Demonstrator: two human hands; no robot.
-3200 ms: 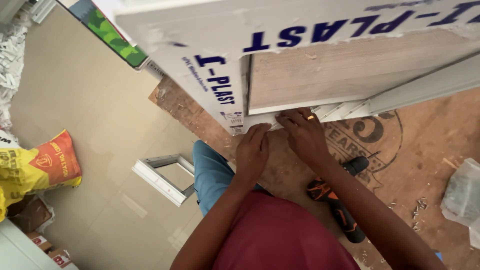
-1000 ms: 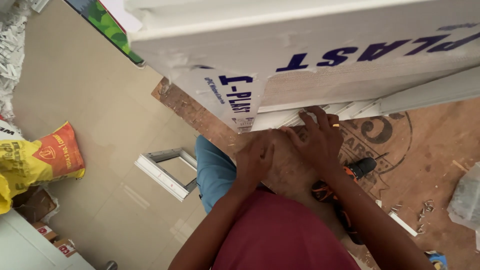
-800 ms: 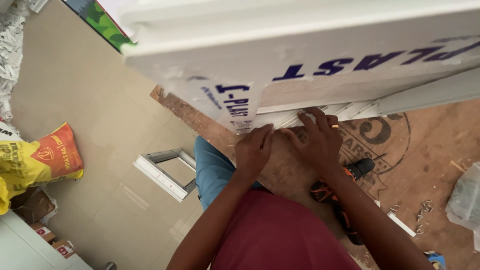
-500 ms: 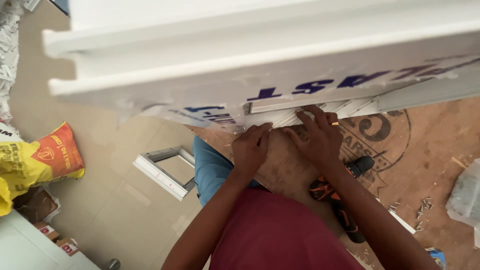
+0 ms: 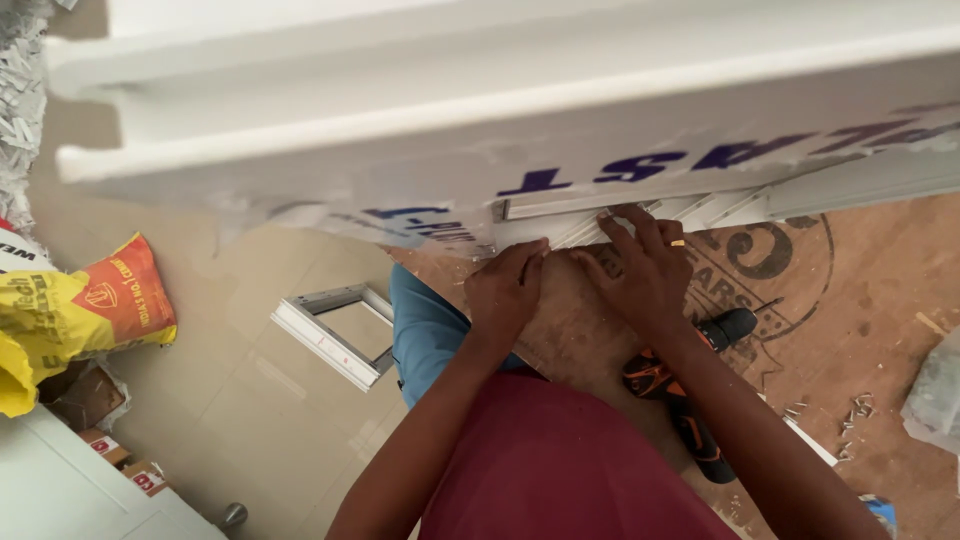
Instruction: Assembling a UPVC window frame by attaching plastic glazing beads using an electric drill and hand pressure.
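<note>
A large white plastic door frame with a protective film printed in blue fills the top of the view. My left hand presses its fingertips against the frame's lower corner, where ribbed white slats show. My right hand, wearing a ring, lies with spread fingers on the same slats just to the right. Neither hand holds a tool. Below my right forearm an orange and black cordless drill lies on the brown board.
A small white rectangular frame lies on the tiled floor at the left. A yellow and orange sack sits at the far left, above boxes. Loose screws and a clear plastic bag are at the right.
The white frame has swung nearer the camera and now covers more of the top of the view. Both hands stayed at the slatted corner, shifting slightly.
</note>
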